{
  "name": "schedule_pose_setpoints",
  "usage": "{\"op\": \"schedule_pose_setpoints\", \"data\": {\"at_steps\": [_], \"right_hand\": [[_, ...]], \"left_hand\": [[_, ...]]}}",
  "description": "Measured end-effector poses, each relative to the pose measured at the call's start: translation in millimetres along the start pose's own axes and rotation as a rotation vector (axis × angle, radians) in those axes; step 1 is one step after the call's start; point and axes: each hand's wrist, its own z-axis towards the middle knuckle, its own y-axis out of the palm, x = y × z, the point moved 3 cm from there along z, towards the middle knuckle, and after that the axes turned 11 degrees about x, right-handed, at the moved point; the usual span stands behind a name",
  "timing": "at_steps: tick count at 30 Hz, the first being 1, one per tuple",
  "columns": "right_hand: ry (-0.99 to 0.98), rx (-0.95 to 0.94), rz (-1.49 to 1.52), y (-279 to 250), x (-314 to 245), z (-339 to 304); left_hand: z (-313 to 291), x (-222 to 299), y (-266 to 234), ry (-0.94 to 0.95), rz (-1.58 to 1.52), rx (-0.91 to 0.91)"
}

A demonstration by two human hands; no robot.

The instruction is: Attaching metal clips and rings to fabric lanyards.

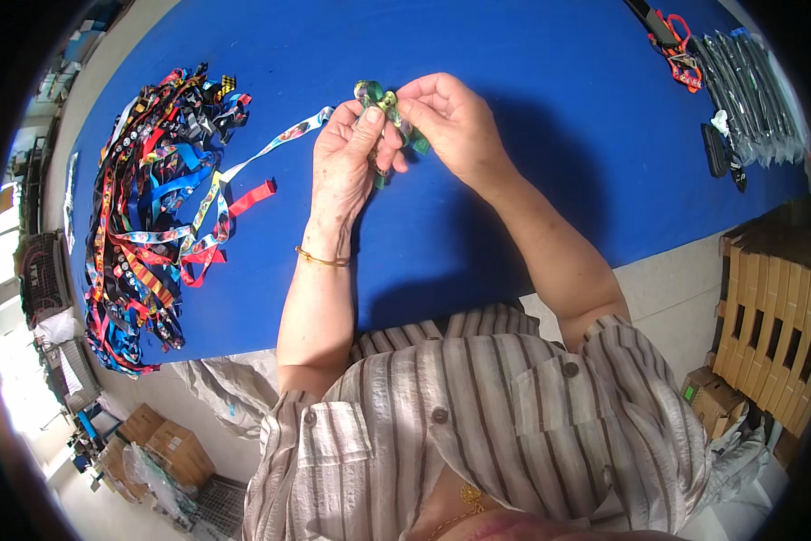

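Two bare hands meet at the upper centre of the frame as I watch from afar. The left hand (347,140) has its grip clamped on one looped green strap (375,94); the right hand (459,126) has its fingertips at the strap's edge, though I cannot tell whether that grip pinches it. One pale printed ribbon (284,139) runs from the left hand to one pile of lanyards (121,225) at left, too tangled for me to count. At upper right I see one row of plastic-wrapped packs (748,99), number unclear, on one blue tabletop (270,45). Beyond lie pale floor (671,293), at least two cardboard boxes (178,453) at lower left and one slotted tan stack (755,352) at right.
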Motion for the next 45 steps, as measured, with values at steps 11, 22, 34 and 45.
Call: {"op": "schedule_pose_setpoints", "data": {"at_steps": [11, 22, 34, 45], "right_hand": [[-0.049, -0.053, -0.002, 1.4, -9.7, -2.1], [-0.030, -0.092, -0.120, -1.8, -6.0, 0.5], [0.216, -0.012, 0.035, -8.1, -3.7, 3.1], [0.200, -0.007, -0.038, -8.6, -7.0, 2.4]], "left_hand": [[-1.8, 4.7, -2.1, 0.014, 0.108, 0.059], [-2.0, 8.1, -5.0, 0.055, 0.123, 0.114], [-0.2, 6.6, -5.5, -0.021, -0.019, 0.054], [3.2, 3.7, -12.0, -0.074, -0.078, -0.015]]}}
